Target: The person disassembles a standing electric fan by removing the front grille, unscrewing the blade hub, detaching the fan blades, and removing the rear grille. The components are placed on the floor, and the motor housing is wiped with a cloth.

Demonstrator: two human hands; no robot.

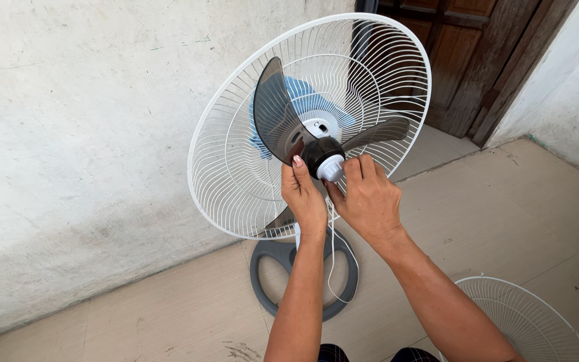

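Up close, both hands at the hub of a standing fan. Left hand (305, 194) closed around the dark blade hub (319, 151), thumb up along its side, nail showing. Right hand (368, 198) pinched with its fingertips (352, 165) on the small white cap (332, 168) at the front of the hub. Dark translucent blades (273, 114) spread from the hub: one up and left, one out to the right, a third low behind the left wrist. Behind the blades, white wire rear guard (236, 167), tilted, with a pale blue motor housing (306, 97) seen through its wires. Below, grey ring-shaped base (273, 261) on the tiled floor (517, 214), a thin white cord (331, 265) hanging across it. Second white wire guard (524, 322) lying flat on the floor at lower right, well apart from the fan. Rough pale wall (82, 134) at left, brown wooden door (470, 60) in the corner behind.
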